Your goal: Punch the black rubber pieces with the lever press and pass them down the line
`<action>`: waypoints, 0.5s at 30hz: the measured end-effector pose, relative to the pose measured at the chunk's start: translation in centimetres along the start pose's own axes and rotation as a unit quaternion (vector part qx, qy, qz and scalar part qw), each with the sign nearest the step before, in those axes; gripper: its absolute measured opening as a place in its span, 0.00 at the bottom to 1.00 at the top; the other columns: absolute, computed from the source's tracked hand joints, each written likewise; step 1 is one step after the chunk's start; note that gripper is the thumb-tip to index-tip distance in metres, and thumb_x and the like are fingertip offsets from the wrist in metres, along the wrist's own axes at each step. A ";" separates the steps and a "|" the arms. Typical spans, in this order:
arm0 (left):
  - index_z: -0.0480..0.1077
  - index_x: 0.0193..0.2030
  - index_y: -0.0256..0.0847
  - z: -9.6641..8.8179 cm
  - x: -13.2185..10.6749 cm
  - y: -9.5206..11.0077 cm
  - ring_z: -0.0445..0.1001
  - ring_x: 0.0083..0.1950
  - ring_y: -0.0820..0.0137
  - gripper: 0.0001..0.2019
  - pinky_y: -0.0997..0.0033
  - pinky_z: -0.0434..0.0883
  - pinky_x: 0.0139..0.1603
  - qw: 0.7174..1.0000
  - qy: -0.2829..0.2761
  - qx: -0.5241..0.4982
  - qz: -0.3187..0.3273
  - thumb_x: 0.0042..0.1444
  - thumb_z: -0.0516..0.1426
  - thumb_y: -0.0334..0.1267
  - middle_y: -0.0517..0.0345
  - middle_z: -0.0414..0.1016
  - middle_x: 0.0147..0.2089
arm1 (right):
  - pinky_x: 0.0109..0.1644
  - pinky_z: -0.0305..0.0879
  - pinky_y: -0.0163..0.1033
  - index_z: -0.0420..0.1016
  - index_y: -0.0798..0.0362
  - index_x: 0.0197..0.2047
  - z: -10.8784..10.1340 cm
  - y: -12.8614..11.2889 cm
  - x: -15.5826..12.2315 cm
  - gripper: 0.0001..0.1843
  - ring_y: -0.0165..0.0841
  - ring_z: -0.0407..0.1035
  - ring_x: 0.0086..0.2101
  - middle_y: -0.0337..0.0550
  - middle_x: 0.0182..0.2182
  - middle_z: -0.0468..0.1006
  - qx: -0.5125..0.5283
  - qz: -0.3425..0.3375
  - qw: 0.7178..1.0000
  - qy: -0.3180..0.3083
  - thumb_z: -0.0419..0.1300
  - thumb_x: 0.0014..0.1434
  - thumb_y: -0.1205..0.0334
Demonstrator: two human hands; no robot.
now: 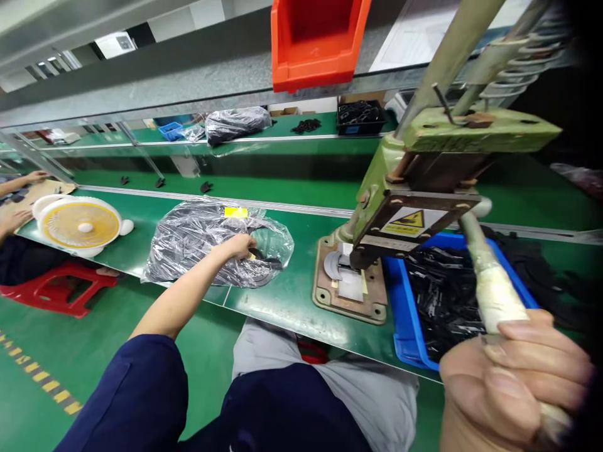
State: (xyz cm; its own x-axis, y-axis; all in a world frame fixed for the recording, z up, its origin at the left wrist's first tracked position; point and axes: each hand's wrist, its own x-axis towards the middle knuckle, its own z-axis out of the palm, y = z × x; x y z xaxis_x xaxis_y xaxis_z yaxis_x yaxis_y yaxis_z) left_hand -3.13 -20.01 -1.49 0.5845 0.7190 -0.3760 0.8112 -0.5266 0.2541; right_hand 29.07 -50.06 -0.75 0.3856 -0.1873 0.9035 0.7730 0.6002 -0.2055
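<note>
- Lever handle (pixel 497 298) first, since it's the big thing up front: pale wrap around it, sticking out from the green hand press (pixel 426 188), and the right hand (pixel 513 376) has its fingers wrapped right around the grip end.
- Left hand (pixel 240 246) is way over at the clear plastic bag (pixel 198 220), fingers bent down at the bag's right-hand end. Can't tell if it's actually pinching one of the dark pieces there, the fingertips are too hidden.
- Said bag lies on the green workbench (pixel 301 301), left of the press, stuffed with flat dark pieces, with a yellow label (pixel 236 213) on top.
- Press base (pixel 339 306) is on the same bench, and on it you get a grey curved piece (pixel 332 265) next to a silvery metal plate (pixel 351 287), both under the head. Yellow warning sticker (pixel 409 221) on the front of the head, too.
- Blue bin (pixel 402 314) sits just right of the base, loaded with small black parts (pixel 438 295).
- Shelf stuff: orange-red bin (pixel 313 83) up top, black tray (pixel 353 130) of dark bits lower down, plus another bag (pixel 238 122) of dark stuff.
- Far left of the bench: white-and-yellow round fan-like item (pixel 82 226), with a co-worker's hand (pixel 35 177) beyond it and a red stool (pixel 56 290) below.
</note>
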 end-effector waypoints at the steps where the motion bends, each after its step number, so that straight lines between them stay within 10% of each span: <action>1: 0.78 0.33 0.38 -0.2 -0.1 0.0 0.71 0.32 0.70 0.11 0.75 0.62 0.32 1.000 -0.002 -0.018 0.005 0.41 0.62 0.24 0.61 0.75 0.28 | 0.34 0.60 0.48 0.43 0.52 0.15 0.1 0.0 0.1 0.27 0.31 0.62 0.20 0.33 0.13 0.47 0.033 -0.027 0.999 -0.008 0.62 0.40 0.54; 6: 0.70 0.26 0.37 -0.7 -0.1 0.3 0.63 0.23 0.76 0.06 0.76 0.58 0.26 0.977 0.080 -0.199 -0.020 0.43 0.62 0.24 0.66 0.66 0.21 | 0.34 0.62 0.46 0.45 0.52 0.15 1.1 -0.1 0.7 0.27 0.30 0.64 0.21 0.32 0.13 0.52 0.056 -0.042 0.998 -0.006 0.64 0.40 0.58; 10: 0.69 0.32 0.35 -0.6 -0.2 1.8 0.68 0.21 0.76 0.09 0.77 0.66 0.25 0.890 0.137 -0.431 -0.064 0.45 0.64 0.24 0.65 0.69 0.21 | 0.35 0.65 0.45 0.45 0.52 0.16 1.5 -0.8 1.0 0.27 0.30 0.66 0.22 0.33 0.13 0.58 0.039 -0.030 0.999 -0.001 0.65 0.41 0.59; 15: 0.72 0.44 0.34 0.0 -1.1 4.8 0.76 0.27 0.72 0.21 0.76 0.73 0.27 0.811 0.079 -0.579 -0.019 0.42 0.70 0.29 0.62 0.74 0.26 | 0.39 0.69 0.47 0.50 0.52 0.17 1.7 -1.7 0.9 0.23 0.29 0.67 0.23 0.32 0.17 0.67 0.008 -0.013 1.000 0.008 0.65 0.42 0.61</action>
State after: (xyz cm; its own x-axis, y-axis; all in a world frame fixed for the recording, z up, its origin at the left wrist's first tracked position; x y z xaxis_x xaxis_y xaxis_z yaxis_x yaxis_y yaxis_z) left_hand 0.10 -23.35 0.11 0.4791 0.8217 -0.3085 0.2463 0.2115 0.9458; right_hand 27.23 -49.92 1.08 0.3731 -0.2148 0.9026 0.7748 0.6072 -0.1757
